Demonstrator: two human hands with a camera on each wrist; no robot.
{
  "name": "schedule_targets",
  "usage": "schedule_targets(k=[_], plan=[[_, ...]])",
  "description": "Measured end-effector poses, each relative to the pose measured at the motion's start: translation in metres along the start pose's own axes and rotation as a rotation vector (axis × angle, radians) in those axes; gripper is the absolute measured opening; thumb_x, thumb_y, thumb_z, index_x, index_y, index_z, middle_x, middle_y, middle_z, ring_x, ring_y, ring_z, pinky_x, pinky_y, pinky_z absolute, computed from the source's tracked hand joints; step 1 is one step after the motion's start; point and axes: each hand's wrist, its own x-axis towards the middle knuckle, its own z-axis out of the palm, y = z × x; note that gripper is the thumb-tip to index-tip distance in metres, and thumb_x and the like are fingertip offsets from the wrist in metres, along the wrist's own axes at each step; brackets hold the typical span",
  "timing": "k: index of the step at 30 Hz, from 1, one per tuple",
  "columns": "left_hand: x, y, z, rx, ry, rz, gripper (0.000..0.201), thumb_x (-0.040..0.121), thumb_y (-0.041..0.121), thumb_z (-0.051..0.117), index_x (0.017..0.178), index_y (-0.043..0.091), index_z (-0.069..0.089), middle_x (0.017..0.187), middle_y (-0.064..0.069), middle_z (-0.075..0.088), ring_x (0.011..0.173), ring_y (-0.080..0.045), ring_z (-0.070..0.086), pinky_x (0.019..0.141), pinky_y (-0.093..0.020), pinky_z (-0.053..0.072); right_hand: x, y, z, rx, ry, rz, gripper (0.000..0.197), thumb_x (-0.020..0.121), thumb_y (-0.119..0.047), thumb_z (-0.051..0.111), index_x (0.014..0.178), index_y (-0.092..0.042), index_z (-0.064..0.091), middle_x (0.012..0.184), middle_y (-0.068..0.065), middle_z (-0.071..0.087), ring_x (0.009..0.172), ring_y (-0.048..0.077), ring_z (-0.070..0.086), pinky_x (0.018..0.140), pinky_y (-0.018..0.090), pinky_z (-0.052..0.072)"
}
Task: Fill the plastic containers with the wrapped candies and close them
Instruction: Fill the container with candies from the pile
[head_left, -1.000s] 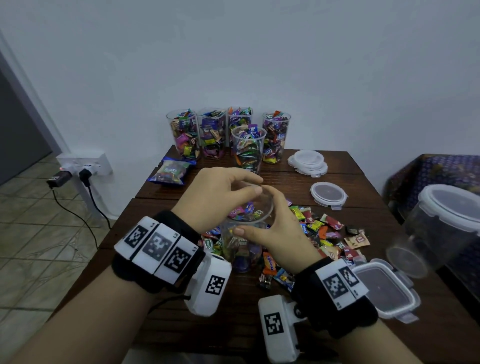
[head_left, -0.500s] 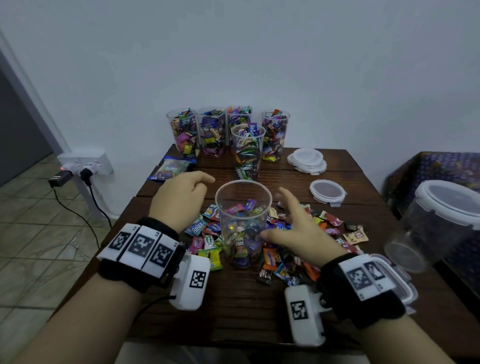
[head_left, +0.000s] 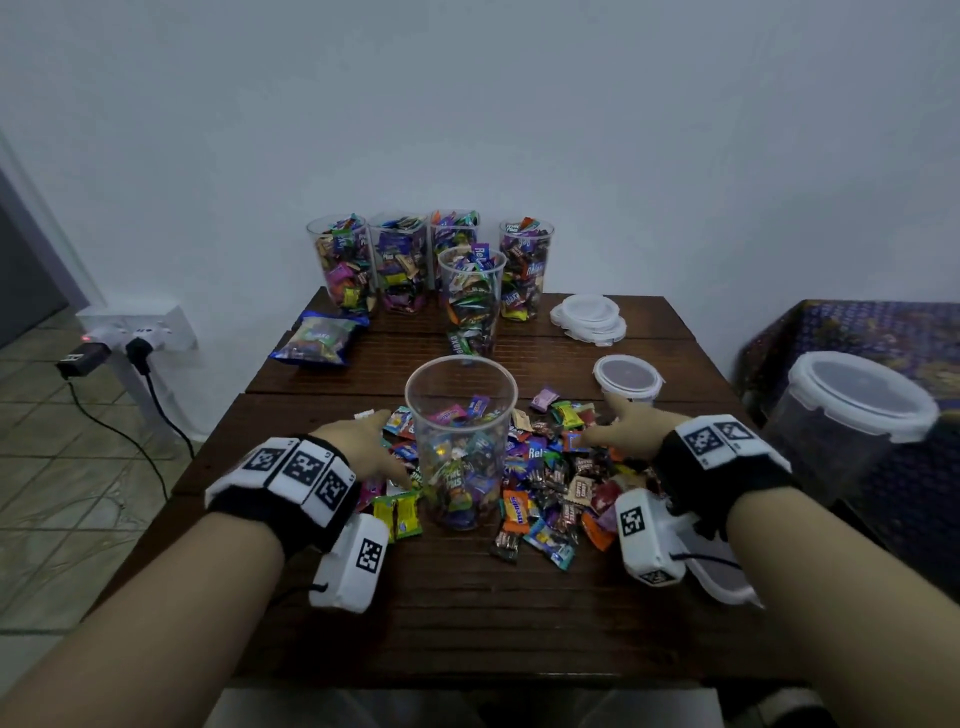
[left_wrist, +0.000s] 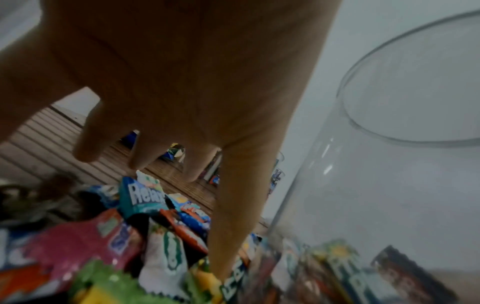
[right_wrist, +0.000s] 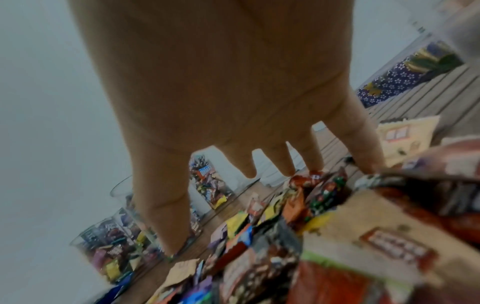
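Note:
A clear plastic container, lidless and partly filled with wrapped candies, stands in the middle of the wooden table. Loose wrapped candies lie heaped around it on both sides. My left hand hovers low over the candies left of the container, fingers spread; in the left wrist view its thumb reaches down to the wrappers beside the container wall. My right hand is spread over the candies on the right, fingertips at the pile. Neither hand holds anything.
Several filled candy containers stand at the back by the wall, with a stack of round lids to their right. A single round lid lies near my right hand. A candy bag lies back left; a large lidded tub sits off the right edge.
Both hands left the container's rim, moved apart and came down onto the candy piles on either side. The container now stands free.

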Motion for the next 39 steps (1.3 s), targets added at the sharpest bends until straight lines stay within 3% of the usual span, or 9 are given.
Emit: schedule_targets(k=[4, 8, 13, 17, 19, 25, 28, 33, 39], plan=[[0.005, 0.007, 0.002, 0.091, -0.051, 0.054, 0.092, 0.078, 0.039, 0.074, 0.15, 0.025, 0.019, 0.143, -0.007, 0.043, 0.117, -0.026, 0.053, 0.096, -0.039, 0.048, -0.004, -0.018, 0.006, -0.125, -0.11, -0.036, 0.096, 0.081, -0.047, 0.067, 0.152, -0.021, 0.007, 0.155, 0.006, 0.025, 0.137, 0.026, 0.033, 0.107, 0.033, 0.032], [0.006, 0.012, 0.005, 0.158, -0.034, 0.111, 0.063, 0.076, 0.035, 0.075, 0.133, 0.028, 0.048, 0.132, -0.007, 0.049, 0.109, -0.026, 0.056, 0.091, -0.039, 0.051, -0.01, -0.033, 0.017, -0.294, -0.149, -0.113, 0.102, 0.077, -0.043, 0.073, 0.152, -0.025, 0.005, 0.153, 0.006, 0.03, 0.134, 0.027, 0.037, 0.102, 0.035, 0.037], [0.009, 0.017, 0.01, 0.226, 0.012, 0.144, 0.027, 0.081, 0.03, 0.071, 0.106, 0.021, 0.065, 0.106, -0.002, 0.063, 0.093, -0.02, 0.061, 0.075, -0.032, 0.051, -0.011, -0.049, 0.026, -0.542, -0.139, -0.184, 0.092, 0.081, -0.039, 0.071, 0.151, -0.024, 0.014, 0.149, 0.008, 0.036, 0.134, 0.027, 0.038, 0.102, 0.035, 0.038], [0.009, 0.018, 0.013, 0.293, 0.087, 0.135, 0.01, 0.085, 0.028, 0.065, 0.09, 0.02, 0.061, 0.096, -0.005, 0.065, 0.091, -0.022, 0.06, 0.076, -0.032, 0.051, -0.01, -0.053, 0.026, -0.616, -0.118, -0.23, 0.068, 0.086, -0.033, 0.066, 0.146, -0.023, 0.035, 0.141, 0.007, 0.046, 0.128, 0.025, 0.045, 0.099, 0.033, 0.04], [0.01, 0.018, 0.012, 0.314, 0.145, 0.125, 0.015, 0.086, 0.028, 0.061, 0.095, 0.016, 0.061, 0.094, -0.005, 0.064, 0.088, -0.022, 0.06, 0.076, -0.032, 0.051, -0.008, -0.054, 0.026, -0.605, -0.082, -0.246, 0.053, 0.088, -0.028, 0.063, 0.138, -0.023, 0.047, 0.132, 0.006, 0.054, 0.12, 0.024, 0.051, 0.093, 0.031, 0.044], [0.012, 0.018, 0.011, 0.3, 0.256, 0.097, 0.025, 0.088, 0.025, 0.057, 0.066, 0.017, 0.048, 0.074, -0.002, 0.058, 0.071, -0.022, 0.055, 0.062, -0.031, 0.045, -0.009, -0.052, 0.021, -0.567, 0.022, -0.235, 0.031, 0.093, -0.02, 0.054, 0.123, -0.02, 0.061, 0.124, 0.01, 0.058, 0.111, 0.028, 0.056, 0.084, 0.029, 0.045], [0.012, 0.014, 0.009, 0.266, 0.285, 0.068, 0.018, 0.088, 0.023, 0.057, 0.073, 0.013, 0.056, 0.077, -0.004, 0.061, 0.07, -0.023, 0.056, 0.062, -0.031, 0.045, -0.009, -0.048, 0.018, -0.502, 0.046, -0.255, 0.031, 0.092, -0.017, 0.053, 0.122, -0.021, 0.063, 0.124, 0.009, 0.06, 0.111, 0.027, 0.057, 0.09, 0.03, 0.046], [0.01, 0.008, 0.006, 0.222, 0.322, 0.087, 0.017, 0.091, 0.019, 0.054, 0.098, 0.008, 0.067, 0.098, -0.01, 0.066, 0.092, -0.027, 0.062, 0.075, -0.034, 0.049, -0.01, -0.042, 0.013, -0.273, 0.107, -0.278, 0.024, 0.091, -0.017, 0.057, 0.112, -0.015, 0.068, 0.11, 0.009, 0.066, 0.088, 0.02, 0.058, 0.075, 0.026, 0.044], [0.005, 0.002, 0.001, 0.012, 0.383, 0.08, 0.019, 0.088, 0.021, 0.06, 0.102, 0.011, 0.07, 0.094, -0.009, 0.068, 0.087, -0.025, 0.062, 0.067, -0.029, 0.045, -0.009, -0.037, 0.011, 0.074, 0.126, -0.259, 0.011, 0.087, -0.01, 0.062, 0.092, -0.006, 0.071, 0.09, 0.016, 0.067, 0.074, 0.024, 0.061, 0.072, 0.035, 0.053]])
